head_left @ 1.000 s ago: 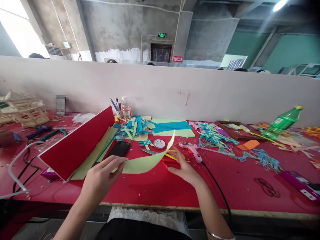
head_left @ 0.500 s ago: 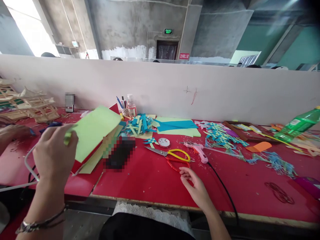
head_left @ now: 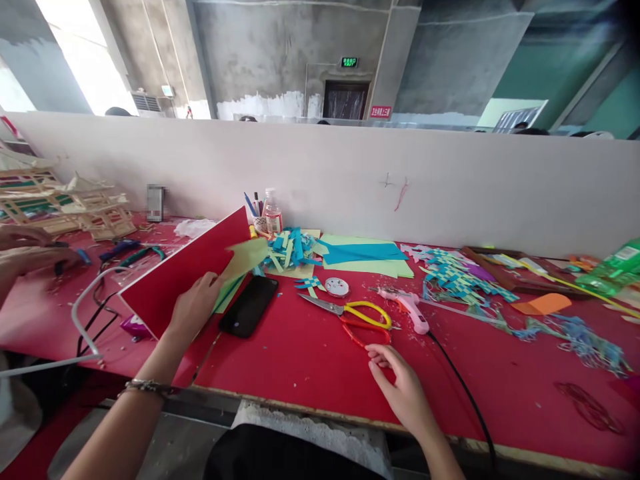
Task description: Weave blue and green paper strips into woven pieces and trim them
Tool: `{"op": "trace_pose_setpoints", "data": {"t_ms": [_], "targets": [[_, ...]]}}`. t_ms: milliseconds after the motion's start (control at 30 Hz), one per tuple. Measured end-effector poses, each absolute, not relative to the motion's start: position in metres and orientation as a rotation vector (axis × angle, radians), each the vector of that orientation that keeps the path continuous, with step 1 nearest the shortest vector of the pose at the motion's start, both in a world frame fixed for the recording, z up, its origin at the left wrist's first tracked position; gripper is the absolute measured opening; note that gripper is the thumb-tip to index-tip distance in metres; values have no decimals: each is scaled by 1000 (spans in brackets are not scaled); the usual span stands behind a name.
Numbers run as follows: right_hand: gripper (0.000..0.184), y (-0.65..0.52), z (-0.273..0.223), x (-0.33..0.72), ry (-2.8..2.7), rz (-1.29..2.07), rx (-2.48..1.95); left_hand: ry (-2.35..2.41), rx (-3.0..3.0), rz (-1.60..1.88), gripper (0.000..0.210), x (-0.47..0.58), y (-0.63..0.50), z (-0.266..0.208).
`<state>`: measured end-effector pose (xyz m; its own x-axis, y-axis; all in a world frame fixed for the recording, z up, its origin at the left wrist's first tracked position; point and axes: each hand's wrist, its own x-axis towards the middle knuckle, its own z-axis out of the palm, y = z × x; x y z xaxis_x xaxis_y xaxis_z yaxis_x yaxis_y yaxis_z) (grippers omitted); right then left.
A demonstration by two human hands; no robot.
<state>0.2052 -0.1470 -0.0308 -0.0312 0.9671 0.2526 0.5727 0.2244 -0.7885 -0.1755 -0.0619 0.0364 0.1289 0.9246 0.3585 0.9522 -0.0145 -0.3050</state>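
Observation:
My left hand (head_left: 195, 303) reaches across the front of a red board (head_left: 175, 273) that stands tilted up. Its fingers close on a yellow-green sheet of paper (head_left: 247, 257), which sticks out past the fingertips. Just right of it lies a black phone (head_left: 249, 307). My right hand (head_left: 400, 377) rests on the red table, fingers loosely curled, thumb apart, holding nothing. Its fingertips are right by the red handle of a pair of scissors (head_left: 345, 310) with one yellow and one red handle.
Blue and green paper strips (head_left: 293, 250) lie by a bottle (head_left: 273, 212). A pink glue gun (head_left: 407, 308) trails a black cord. Woven paper pieces (head_left: 455, 277), an orange paper piece (head_left: 545, 305) and a green bottle (head_left: 615, 267) are rightward. Another person's hands (head_left: 30, 250) work at far left near wooden models (head_left: 95, 207).
My left hand has moved right and down from the green sheets to the yellow-green paper. The red board has come up, its red face now showing. My right hand stays put.

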Motion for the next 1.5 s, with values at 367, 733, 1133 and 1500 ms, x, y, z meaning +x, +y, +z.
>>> {"op": "trace_pose_setpoints", "data": {"t_ms": [367,733,1133,1500], "targets": [[20,-149,-30,206,-1726,675,-1452,-1638,-2229,-248,39,-220,-59,47],[25,-124,33,111,-2329,498,-1042,-1551,-2310,-233,30,-215,-62,65],[41,-65,14,-102,-2928,272,-627,-1669,-2320,-425,36,-234,-52,58],[35,-48,9,-103,-2833,450,-746,-1664,-2357,-406,38,-221,-60,61]]}}
